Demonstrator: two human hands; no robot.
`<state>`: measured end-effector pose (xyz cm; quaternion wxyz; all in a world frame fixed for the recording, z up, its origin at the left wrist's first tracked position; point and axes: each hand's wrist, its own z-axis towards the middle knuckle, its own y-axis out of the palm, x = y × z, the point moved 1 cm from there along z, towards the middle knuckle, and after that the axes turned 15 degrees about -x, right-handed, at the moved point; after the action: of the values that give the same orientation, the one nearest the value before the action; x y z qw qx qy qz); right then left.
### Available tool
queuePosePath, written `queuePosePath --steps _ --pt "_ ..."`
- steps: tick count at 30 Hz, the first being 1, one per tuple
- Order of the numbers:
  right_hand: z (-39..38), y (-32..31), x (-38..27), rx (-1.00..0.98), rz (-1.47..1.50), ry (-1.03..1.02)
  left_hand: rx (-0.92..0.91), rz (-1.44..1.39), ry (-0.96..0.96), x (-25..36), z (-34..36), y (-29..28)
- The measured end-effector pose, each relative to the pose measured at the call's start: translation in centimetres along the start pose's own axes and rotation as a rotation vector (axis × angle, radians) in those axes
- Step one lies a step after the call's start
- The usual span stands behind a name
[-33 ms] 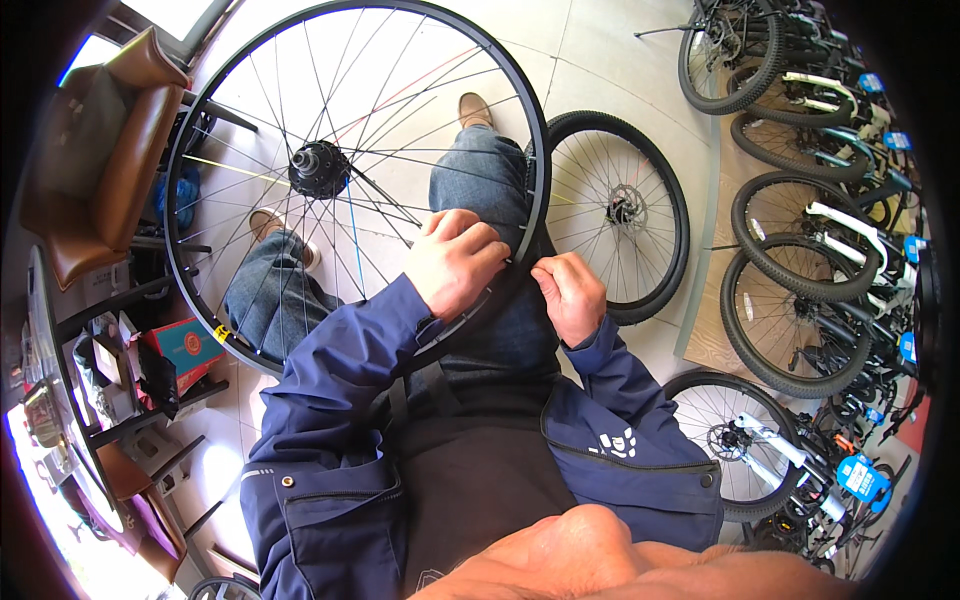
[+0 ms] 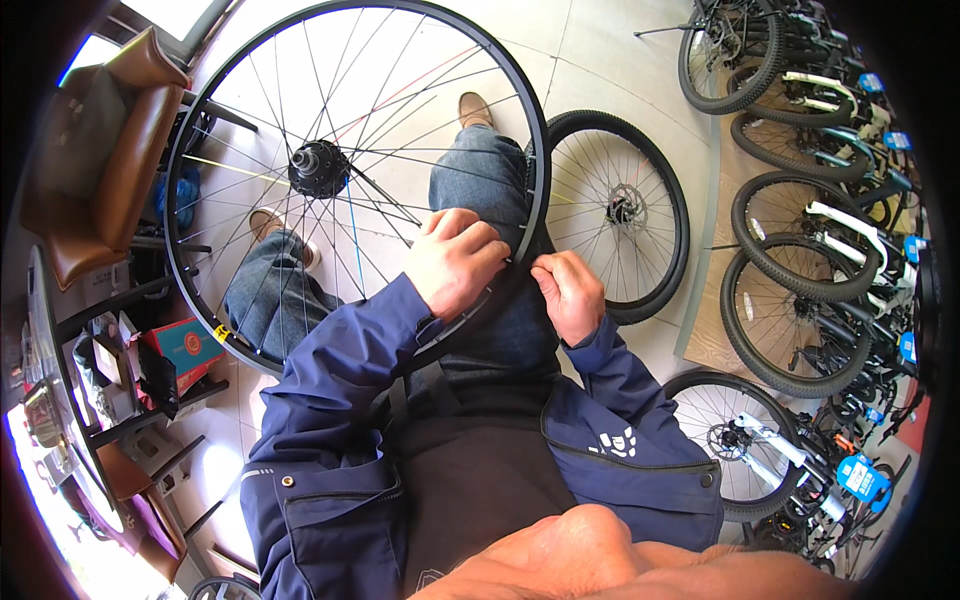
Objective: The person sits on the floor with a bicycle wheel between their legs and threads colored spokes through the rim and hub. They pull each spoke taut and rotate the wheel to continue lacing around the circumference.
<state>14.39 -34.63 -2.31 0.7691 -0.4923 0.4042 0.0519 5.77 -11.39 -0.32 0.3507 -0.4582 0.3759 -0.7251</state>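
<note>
A seated person, seen from above, holds a bare spoked bicycle wheel [image 2: 350, 170] upright across the lap; nothing has shifted since the earlier view, so the rim work continues at the same spot; the left hand [image 2: 455, 262] grips the lower right rim, fingers curled over it; the right hand [image 2: 568, 295] pinches at the rim just beside it, fingers clenched on something too small to tell; a tyred wheel [image 2: 615, 215] stands on the floor behind.

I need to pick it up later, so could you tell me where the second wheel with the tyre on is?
The wheel with the tyre stands on the floor to the person's right, just beyond the right hand and behind the bare rim.
</note>
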Motion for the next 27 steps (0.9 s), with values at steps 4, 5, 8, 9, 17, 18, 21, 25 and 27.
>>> queuePosePath --steps 4,5,8,9,17,18,21,25,27 --pt "0.0 0.1 -0.1 -0.022 0.105 0.04 0.005 -0.004 0.005 -0.1 0.0 0.0" --pt "0.0 0.1 0.0 -0.017 0.034 0.032 0.006 -0.007 0.01 -0.1 0.0 0.0" --pt "0.0 0.1 0.0 -0.005 -0.121 -0.026 0.013 0.004 0.007 -0.1 0.1 0.1" --pt "-0.1 0.1 0.0 -0.016 -0.142 -0.02 0.01 0.004 0.006 -0.1 0.1 0.1" --pt "0.0 0.2 0.2 -0.003 0.002 0.012 -0.05 0.042 0.045 -0.3 0.2 0.4" --pt "0.0 0.2 0.2 -0.004 -0.036 -0.012 -0.049 0.058 0.053 -0.2 0.3 0.6" --pt "0.2 0.2 0.3 -0.013 -0.117 -0.037 -0.044 0.106 0.058 -0.1 0.4 0.9" --pt "0.0 0.2 0.1 -0.016 -0.083 -0.019 -0.024 0.121 0.047 0.1 0.7 1.2" --pt "0.0 0.3 0.0 -0.023 0.0 0.023 -0.026 0.096 0.046 0.0 0.7 1.1"
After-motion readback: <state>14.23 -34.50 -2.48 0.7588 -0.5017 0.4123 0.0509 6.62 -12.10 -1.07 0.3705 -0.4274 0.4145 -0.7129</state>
